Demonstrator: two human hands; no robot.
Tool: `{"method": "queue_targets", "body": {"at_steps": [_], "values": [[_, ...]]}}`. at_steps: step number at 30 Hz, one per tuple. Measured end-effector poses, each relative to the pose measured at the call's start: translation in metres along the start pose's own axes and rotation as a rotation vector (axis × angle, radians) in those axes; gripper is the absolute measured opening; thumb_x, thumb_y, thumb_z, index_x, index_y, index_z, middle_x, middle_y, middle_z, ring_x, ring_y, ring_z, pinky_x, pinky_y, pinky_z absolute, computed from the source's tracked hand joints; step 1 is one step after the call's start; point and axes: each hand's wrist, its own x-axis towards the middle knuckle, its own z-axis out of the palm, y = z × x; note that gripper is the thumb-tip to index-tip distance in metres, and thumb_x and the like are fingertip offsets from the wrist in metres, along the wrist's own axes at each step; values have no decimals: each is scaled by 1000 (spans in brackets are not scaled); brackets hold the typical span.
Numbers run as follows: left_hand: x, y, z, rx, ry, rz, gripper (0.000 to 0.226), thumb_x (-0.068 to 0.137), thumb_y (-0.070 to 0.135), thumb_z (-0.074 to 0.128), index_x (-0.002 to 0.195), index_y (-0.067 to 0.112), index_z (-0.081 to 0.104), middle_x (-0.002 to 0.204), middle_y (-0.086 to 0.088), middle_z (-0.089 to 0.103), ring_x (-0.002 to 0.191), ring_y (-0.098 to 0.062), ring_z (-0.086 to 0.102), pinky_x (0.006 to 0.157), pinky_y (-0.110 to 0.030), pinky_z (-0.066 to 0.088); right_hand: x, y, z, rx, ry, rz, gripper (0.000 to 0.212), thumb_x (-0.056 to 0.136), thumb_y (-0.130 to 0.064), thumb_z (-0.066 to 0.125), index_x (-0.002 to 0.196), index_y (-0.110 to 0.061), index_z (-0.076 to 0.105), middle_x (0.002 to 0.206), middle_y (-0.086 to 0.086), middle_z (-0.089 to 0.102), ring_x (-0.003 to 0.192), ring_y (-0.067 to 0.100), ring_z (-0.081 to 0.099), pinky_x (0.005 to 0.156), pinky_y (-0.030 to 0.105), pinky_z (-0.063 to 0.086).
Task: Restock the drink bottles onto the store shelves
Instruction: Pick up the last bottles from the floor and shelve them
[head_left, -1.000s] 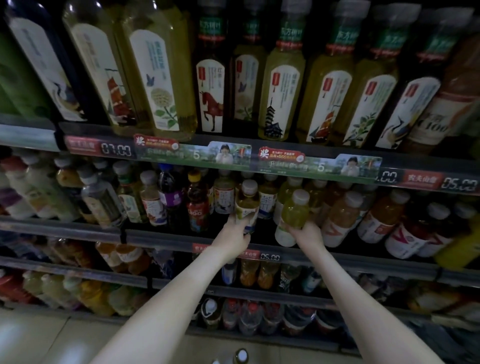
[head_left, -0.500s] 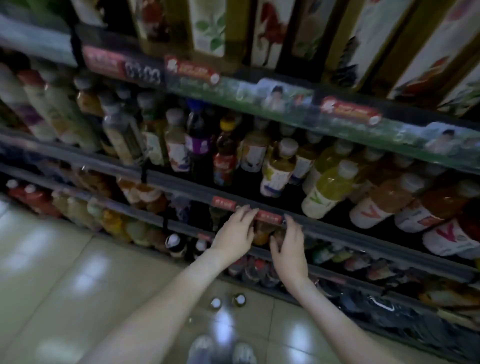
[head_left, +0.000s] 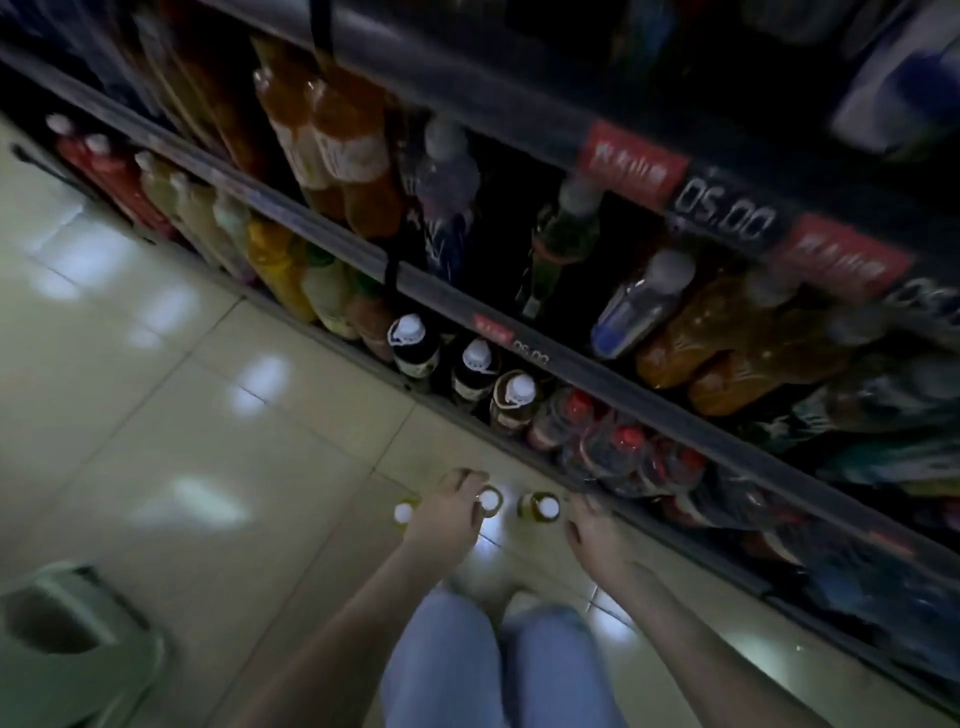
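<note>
Three drink bottles with white caps stand on the tiled floor in front of the shelf unit: a left one (head_left: 402, 513), a middle one (head_left: 489, 500) and a right one (head_left: 543, 506). My left hand (head_left: 447, 517) is low over them, between the left and middle bottles, its fingers arcing beside the middle cap; blur hides any contact. My right hand (head_left: 597, 535) hovers just right of the right bottle, fingers relaxed, holding nothing. The lower shelves (head_left: 597, 364) are packed with bottles.
The bottom shelf row holds dark bottles with white caps (head_left: 475, 364) and red-capped bottles (head_left: 623, 441) close to the floor bottles. A grey-green bin (head_left: 67, 639) stands at the lower left. My legs in blue jeans (head_left: 467, 665) are below the hands. Glossy floor tiles stretch left.
Both hands left the shelf bottles and the shelf rail and dropped to the floor bottles. My view tilted down from the shelves to the floor.
</note>
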Motion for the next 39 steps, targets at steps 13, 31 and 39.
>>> {"method": "queue_targets", "body": {"at_steps": [13, 31, 39], "values": [[142, -117, 119, -58, -75, -4, 36, 95, 12, 46, 129, 23, 54, 130, -3, 48, 118, -23, 50, 96, -26, 37, 158, 89, 178, -224, -210, 106, 47, 95, -11, 44, 140, -16, 31, 140, 13, 37, 118, 28, 48, 91, 35, 46], [14, 50, -38, -265, -411, 143, 91, 59, 55, 69, 141, 31, 38, 143, 1, 46, 132, -21, 42, 109, -37, 36, -74, -55, -126, 684, 138, 106, 27, 74, -14, 72, 93, -26, 57, 84, -7, 66, 79, 9, 62, 67, 22, 48], [-89, 132, -200, -381, -498, 93, 49, 66, 42, 84, 108, 37, 59, 94, 19, 69, 82, 4, 65, 72, -14, 52, -160, -129, -257, 922, 166, 108, 15, 87, -42, 64, 95, -29, 65, 84, -5, 67, 64, 5, 57, 55, 24, 46]]}}
